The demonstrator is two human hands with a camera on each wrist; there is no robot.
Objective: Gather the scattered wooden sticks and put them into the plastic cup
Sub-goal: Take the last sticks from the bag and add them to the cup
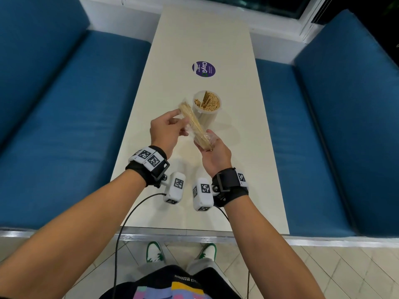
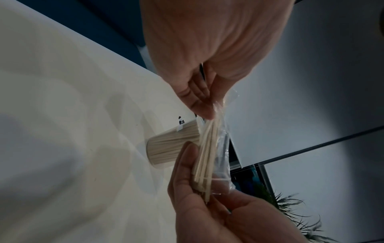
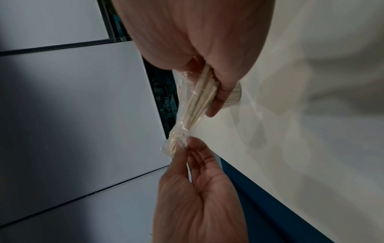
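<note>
A bundle of thin wooden sticks (image 1: pixel 195 125) in a loose clear plastic wrapper (image 2: pixel 223 148) is held slanted above the table, just in front of the plastic cup (image 1: pixel 206 102). The cup stands upright on the white table (image 1: pixel 237 147) and is packed with sticks. My left hand (image 1: pixel 183 123) pinches the wrapper at the bundle's far, upper end (image 3: pixel 176 143). My right hand (image 1: pixel 207 143) grips the near, lower end of the sticks, fingers curled round them (image 3: pixel 216 92). The cup's base (image 2: pixel 166 148) shows behind the bundle.
A round purple sticker (image 1: pixel 203 69) lies on the table beyond the cup. Blue padded benches (image 1: pixel 64 104) (image 1: pixel 345 126) run along both long sides of the narrow table. A dark window (image 1: pixel 259 5) is at the far end.
</note>
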